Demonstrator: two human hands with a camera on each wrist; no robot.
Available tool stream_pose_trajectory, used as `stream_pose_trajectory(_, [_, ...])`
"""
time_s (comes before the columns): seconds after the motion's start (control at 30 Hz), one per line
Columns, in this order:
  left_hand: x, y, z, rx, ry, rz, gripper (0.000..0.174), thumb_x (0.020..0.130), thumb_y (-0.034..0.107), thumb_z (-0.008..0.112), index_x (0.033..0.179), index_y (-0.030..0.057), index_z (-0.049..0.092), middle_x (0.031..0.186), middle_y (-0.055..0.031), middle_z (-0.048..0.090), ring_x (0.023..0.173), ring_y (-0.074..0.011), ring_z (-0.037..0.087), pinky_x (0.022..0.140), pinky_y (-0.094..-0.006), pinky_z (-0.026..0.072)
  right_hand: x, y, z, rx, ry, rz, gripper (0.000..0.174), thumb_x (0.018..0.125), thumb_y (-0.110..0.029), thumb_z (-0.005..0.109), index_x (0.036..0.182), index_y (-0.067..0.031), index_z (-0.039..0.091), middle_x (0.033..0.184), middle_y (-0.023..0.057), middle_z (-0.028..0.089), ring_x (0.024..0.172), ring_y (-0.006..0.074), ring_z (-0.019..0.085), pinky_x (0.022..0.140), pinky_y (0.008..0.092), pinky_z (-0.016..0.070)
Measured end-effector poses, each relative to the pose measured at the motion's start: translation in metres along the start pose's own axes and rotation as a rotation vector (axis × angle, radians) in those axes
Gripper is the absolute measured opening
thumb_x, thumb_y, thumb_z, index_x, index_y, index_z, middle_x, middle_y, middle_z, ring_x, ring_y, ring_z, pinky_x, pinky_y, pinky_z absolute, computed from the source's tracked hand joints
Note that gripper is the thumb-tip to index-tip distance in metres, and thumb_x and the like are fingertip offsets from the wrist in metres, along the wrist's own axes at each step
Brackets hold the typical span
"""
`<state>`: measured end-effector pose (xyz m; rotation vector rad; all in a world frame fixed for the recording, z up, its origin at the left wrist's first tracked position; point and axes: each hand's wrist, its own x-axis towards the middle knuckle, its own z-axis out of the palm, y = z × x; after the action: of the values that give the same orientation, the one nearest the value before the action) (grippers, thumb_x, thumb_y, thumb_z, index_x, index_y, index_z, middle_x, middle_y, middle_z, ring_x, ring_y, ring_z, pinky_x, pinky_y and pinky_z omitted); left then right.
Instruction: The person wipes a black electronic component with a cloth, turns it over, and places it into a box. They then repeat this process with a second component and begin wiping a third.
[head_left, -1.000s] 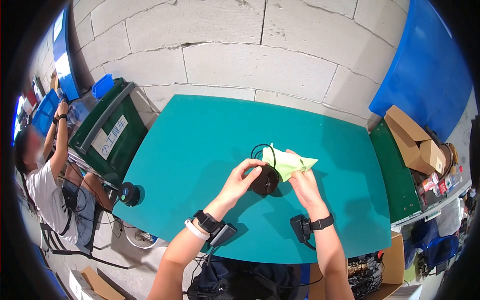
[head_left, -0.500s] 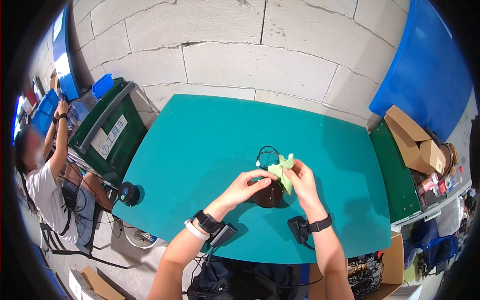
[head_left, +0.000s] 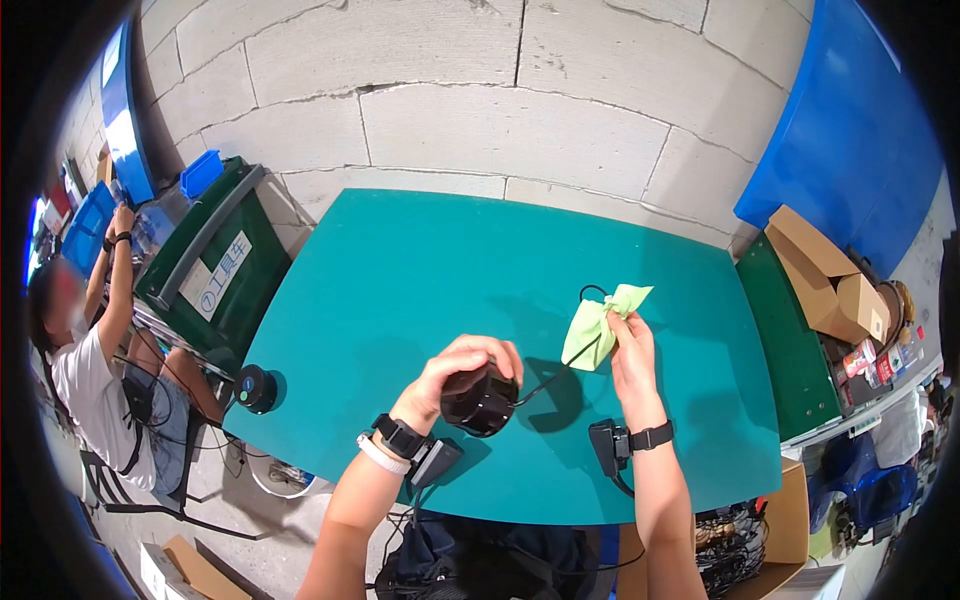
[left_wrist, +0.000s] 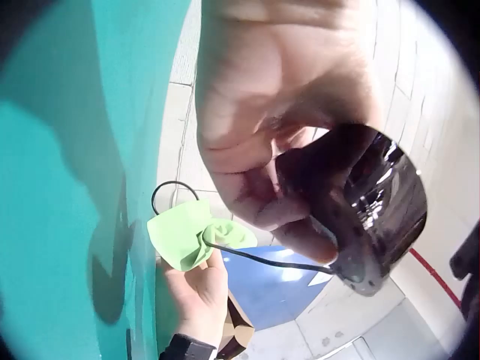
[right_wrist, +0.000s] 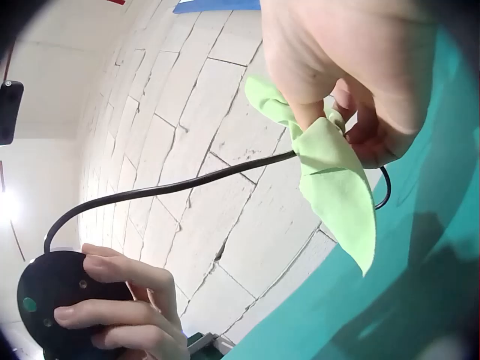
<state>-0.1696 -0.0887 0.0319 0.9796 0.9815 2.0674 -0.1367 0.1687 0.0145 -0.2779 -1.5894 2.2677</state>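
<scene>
My left hand (head_left: 462,362) grips a round, glossy black device (head_left: 480,402), held over the near middle of the green table. In the right wrist view the device's flat black end (right_wrist: 67,300), with a small green dot and screw holes, faces the camera under the left fingers. A black cable (left_wrist: 270,262) runs from its edge to a light green cloth (left_wrist: 184,232). My right hand (head_left: 632,355) pinches that cloth (right_wrist: 334,176), which is folded around the cable. Beyond the cloth the cable's far end loops out behind the right fingers.
Another black round device (head_left: 256,389) stands at the left corner of the green table (head_left: 420,260). A block wall (head_left: 430,130) rises behind. Left, a person (head_left: 100,370) sits by a green tool cart (head_left: 215,260). An open cardboard box (head_left: 825,280) stands on the right.
My left hand has raised the device and brought it left and nearer to me. My right hand has moved right with the cloth, and the cable now stretches between the two hands.
</scene>
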Motion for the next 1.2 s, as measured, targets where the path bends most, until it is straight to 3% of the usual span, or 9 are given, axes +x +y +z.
stream_pose_trajectory(0.1, [-0.004, 0.001, -0.007, -0.005, 0.028, 0.066, 0.040, 0.083, 0.038, 0.050, 0.082, -0.0004, 0.062, 0.086, -0.0186, 0.058, 0.077, -0.0229, 0.055, 0.067, -0.0303, 0.0452, 0.002, -0.001, -0.005, 0.047, 0.020, 0.035, 0.023, 0.092, -0.014, 0.057, 0.111, -0.0017, 0.056, 0.104, 0.0042, 0.061, 0.096, 0.0118, 0.057, 0.085, 0.0274, 0.0434])
stream_pose_trajectory(0.17, [-0.004, 0.001, -0.013, -0.078, 0.061, 0.157, 0.038, 0.084, 0.040, 0.054, 0.081, 0.0027, 0.060, 0.080, -0.0165, 0.053, 0.058, -0.0218, 0.051, 0.048, -0.0305, 0.0424, 0.003, -0.002, -0.008, 0.086, 0.036, 0.065, 0.023, 0.091, -0.015, 0.057, 0.111, -0.0025, 0.056, 0.102, 0.0038, 0.060, 0.094, 0.0120, 0.057, 0.084, 0.0284, 0.0445])
stream_pose_trajectory(0.2, [-0.004, 0.002, -0.014, -0.089, 0.057, 0.181, 0.037, 0.085, 0.041, 0.054, 0.082, 0.0041, 0.059, 0.080, -0.0147, 0.051, 0.055, -0.0191, 0.049, 0.046, -0.0280, 0.0403, 0.003, -0.003, -0.009, 0.087, 0.037, 0.065, 0.023, 0.091, -0.015, 0.057, 0.111, -0.0025, 0.056, 0.102, 0.0038, 0.060, 0.094, 0.0120, 0.057, 0.084, 0.0284, 0.0445])
stream_pose_trajectory(0.57, [-0.008, 0.009, -0.022, -0.260, 0.123, 0.313, 0.033, 0.088, 0.040, 0.052, 0.082, 0.0081, 0.055, 0.082, -0.0102, 0.048, 0.044, -0.0137, 0.041, 0.044, -0.0251, 0.0338, 0.015, 0.000, -0.030, 0.308, 0.057, 0.049, 0.022, 0.093, -0.020, 0.052, 0.110, -0.0065, 0.054, 0.107, 0.0031, 0.059, 0.103, 0.0158, 0.056, 0.091, 0.0337, 0.0445])
stream_pose_trajectory(0.63, [-0.010, 0.009, -0.025, -0.309, 0.244, 0.408, 0.030, 0.089, 0.037, 0.052, 0.085, 0.0079, 0.056, 0.087, -0.0103, 0.051, 0.043, -0.0132, 0.039, 0.045, -0.0245, 0.0322, 0.012, -0.005, -0.029, 0.306, 0.043, 0.064, 0.024, 0.094, -0.022, 0.050, 0.112, -0.0067, 0.053, 0.109, 0.0029, 0.058, 0.106, 0.0167, 0.055, 0.093, 0.0344, 0.0435])
stream_pose_trajectory(0.8, [-0.008, 0.012, -0.030, -0.497, 0.350, 0.510, 0.027, 0.090, 0.031, 0.052, 0.093, 0.0049, 0.057, 0.102, -0.0146, 0.056, 0.052, -0.0128, 0.039, 0.054, -0.0249, 0.0329, 0.009, -0.014, -0.026, 0.360, 0.076, 0.111, 0.026, 0.093, -0.022, 0.049, 0.114, -0.0071, 0.052, 0.111, 0.0019, 0.058, 0.107, 0.0166, 0.055, 0.094, 0.0348, 0.0427])
stream_pose_trajectory(1.03, [-0.006, 0.012, -0.037, -0.539, 0.637, 0.608, 0.027, 0.090, 0.027, 0.054, 0.096, 0.0017, 0.057, 0.092, -0.0163, 0.059, 0.058, -0.0160, 0.044, 0.059, -0.0269, 0.0352, 0.011, -0.017, -0.030, 0.399, 0.067, 0.094, 0.024, 0.092, -0.019, 0.048, 0.112, -0.0069, 0.052, 0.111, 0.0022, 0.058, 0.107, 0.0166, 0.054, 0.094, 0.0337, 0.0423])
stream_pose_trajectory(1.1, [-0.008, 0.008, -0.044, -0.497, 0.763, 0.599, 0.021, 0.088, 0.027, 0.059, 0.089, 0.0063, 0.061, 0.090, -0.0056, 0.061, 0.076, -0.0173, 0.057, 0.067, -0.0315, 0.0451, 0.015, -0.012, -0.033, 0.451, 0.064, -0.018, 0.022, 0.091, -0.018, 0.048, 0.109, -0.0060, 0.054, 0.109, 0.0036, 0.058, 0.106, 0.0162, 0.054, 0.092, 0.0342, 0.0425])
stream_pose_trajectory(1.2, [-0.010, 0.008, -0.048, -0.508, 0.843, 0.548, 0.018, 0.086, 0.027, 0.062, 0.089, 0.0092, 0.062, 0.092, -0.0023, 0.063, 0.083, -0.0175, 0.060, 0.073, -0.0329, 0.0474, 0.020, -0.005, -0.045, 0.463, 0.038, -0.051, 0.021, 0.092, -0.019, 0.047, 0.109, -0.0066, 0.054, 0.108, 0.0030, 0.058, 0.103, 0.0151, 0.054, 0.092, 0.0335, 0.0424])
